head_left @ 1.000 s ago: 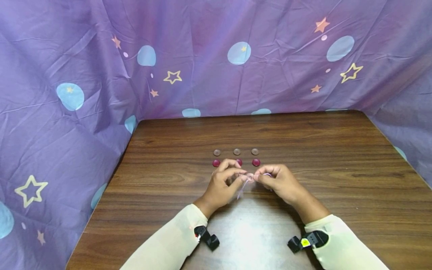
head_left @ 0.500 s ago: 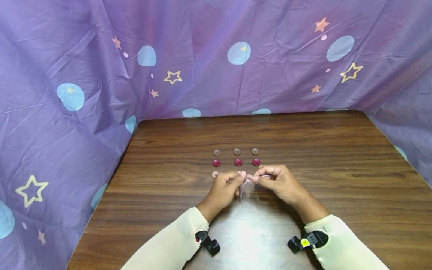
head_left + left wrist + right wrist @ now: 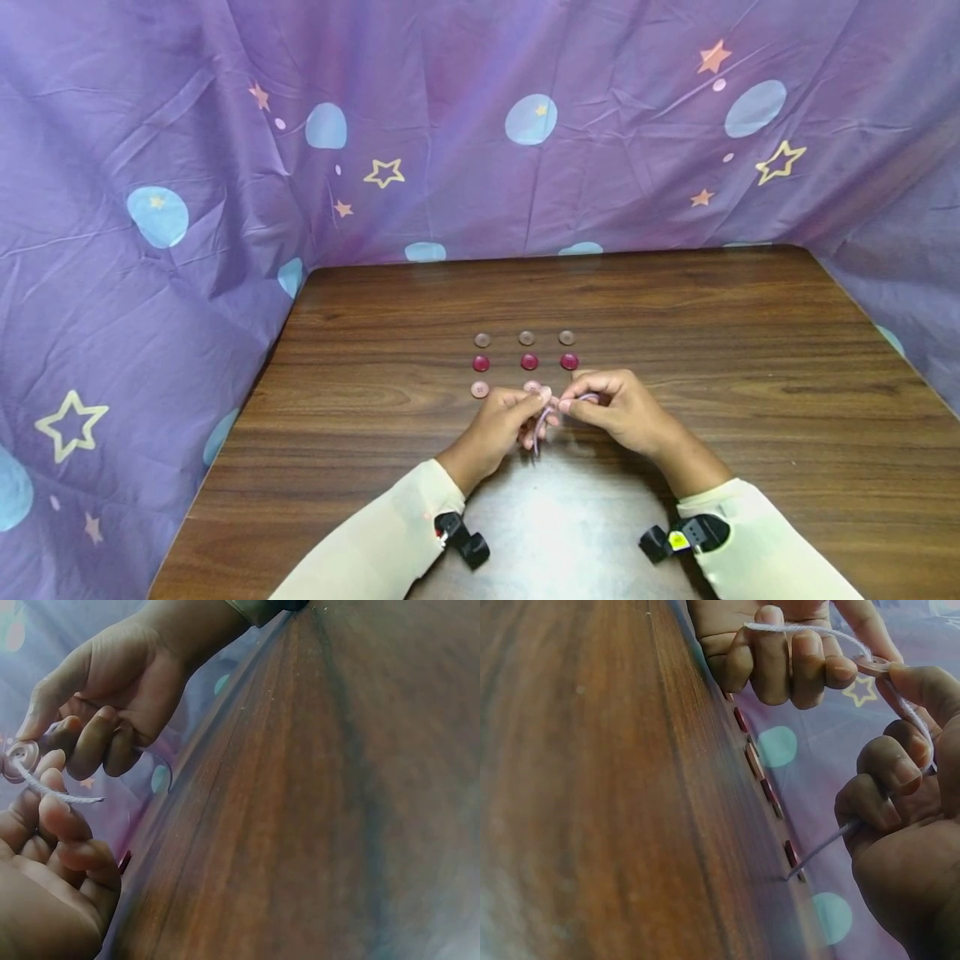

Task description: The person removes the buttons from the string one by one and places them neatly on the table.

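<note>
A pink button (image 3: 871, 666) is pinched between both hands above the table, with a pale lilac string (image 3: 802, 628) passed through it. My left hand (image 3: 491, 425) has its thumb and index finger at one side of the button, the other fingers loosely bent. From the opposite edge, my right hand (image 3: 618, 408) pinches the button with thumb and fingertip. Its other fingers are curled, with the string running across them and trailing below. The string's free end (image 3: 79, 799) lies over the left fingers. In the head view the fingers mostly hide the held button.
Several buttons lie in rows on the wooden table (image 3: 375, 333) beyond the hands: brown buttons (image 3: 527, 337) at the back, dark red buttons (image 3: 529, 362) in the middle, pink buttons (image 3: 479, 389) in front. A purple patterned cloth (image 3: 465, 183) hangs behind.
My left hand has shifted down and closed in beside the button, uncovering the middle red button and pink ones. The string end hangs below the left fingers. My right hand stays nearly in place.
</note>
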Motion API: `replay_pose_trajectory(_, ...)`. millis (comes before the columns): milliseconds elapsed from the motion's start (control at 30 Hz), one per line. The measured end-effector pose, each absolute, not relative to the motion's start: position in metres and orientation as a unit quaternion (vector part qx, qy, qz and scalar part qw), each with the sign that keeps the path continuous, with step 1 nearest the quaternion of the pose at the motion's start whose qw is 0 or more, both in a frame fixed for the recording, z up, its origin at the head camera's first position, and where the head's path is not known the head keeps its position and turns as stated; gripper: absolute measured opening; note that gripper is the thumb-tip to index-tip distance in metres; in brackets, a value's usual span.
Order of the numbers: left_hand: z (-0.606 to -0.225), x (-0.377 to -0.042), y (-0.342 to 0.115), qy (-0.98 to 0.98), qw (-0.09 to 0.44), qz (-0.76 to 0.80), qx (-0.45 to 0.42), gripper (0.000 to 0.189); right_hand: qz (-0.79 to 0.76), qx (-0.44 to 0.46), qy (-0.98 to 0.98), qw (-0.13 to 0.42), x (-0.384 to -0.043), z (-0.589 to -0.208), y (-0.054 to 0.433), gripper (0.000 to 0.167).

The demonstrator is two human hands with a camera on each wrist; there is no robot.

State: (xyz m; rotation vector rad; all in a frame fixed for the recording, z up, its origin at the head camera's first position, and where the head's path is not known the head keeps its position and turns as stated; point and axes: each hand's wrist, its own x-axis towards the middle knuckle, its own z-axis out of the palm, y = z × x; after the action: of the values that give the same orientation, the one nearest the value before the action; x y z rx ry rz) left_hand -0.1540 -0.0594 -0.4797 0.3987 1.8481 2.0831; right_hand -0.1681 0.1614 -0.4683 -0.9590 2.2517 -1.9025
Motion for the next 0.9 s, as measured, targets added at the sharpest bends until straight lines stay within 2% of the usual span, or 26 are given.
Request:
replay_pose_trajectory(433,-0.4779,-0.153,-0.0586,0.633,0.175,0.746,0.112,0.047,-0.602,-0.322,0.731,0.001,-0.1672,-0.4667,0.1605,0.013)
replay_pose_trajectory(567,-0.4779,-0.1531,-0.0586,0.63,0.167,0.75,0.11,0.044,-0.618,-0.317,0.719,0.022,-0.167,-0.4662,0.1605,0.01)
replay_pose_trajectory(733,-0.4778,-0.1525,-0.059,0.638,0.137,0.748,0.119,0.039,-0.65,-0.307,0.693,0.059,-0.1681,-0.466,0.1617,0.018)
replay_pose_trajectory(900,-0.4784,-0.1526,-0.0614,0.655,0.115,0.736,0.129,0.033,-0.644,-0.291,0.704,0.061,-0.1686,-0.4644,0.1624,0.023)
